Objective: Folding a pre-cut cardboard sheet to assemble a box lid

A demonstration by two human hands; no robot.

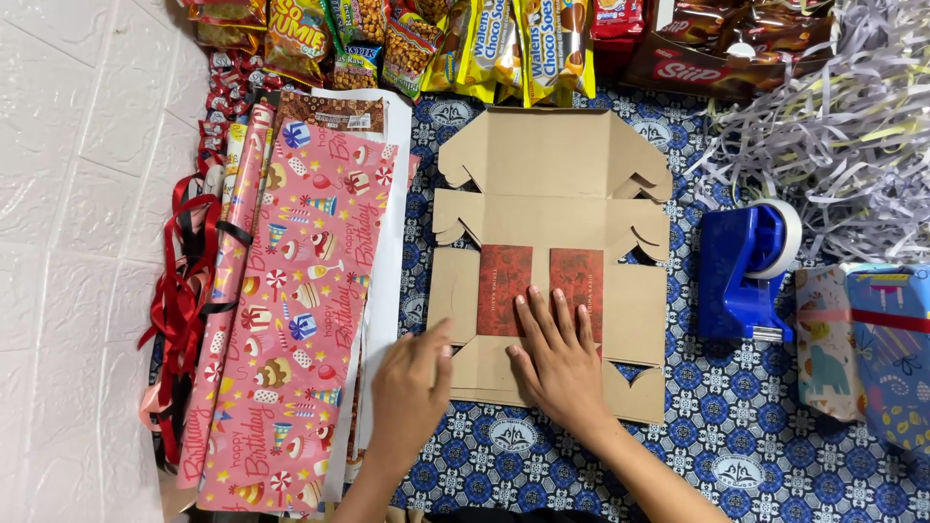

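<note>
Hands press flat, fingers spread and gripping nothing, right hand [560, 363] and left hand [412, 383] on unfolded cardboard box blank [552, 174], unassembled, tape dispenser [744, 271] at three o'clock.

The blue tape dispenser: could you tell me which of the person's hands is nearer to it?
Right. The right hand lies flat on the cardboard box, left of the tape dispenser; the left hand is farther left.

Snack packets [407, 39] in yellow, orange and green lie in a row along the top edge, with dark brown and red wrappers [717, 48] to their right. A flattened brown cardboard box [552, 165] lies at centre, bearing two dark red rectangular labels [505, 289].
</note>
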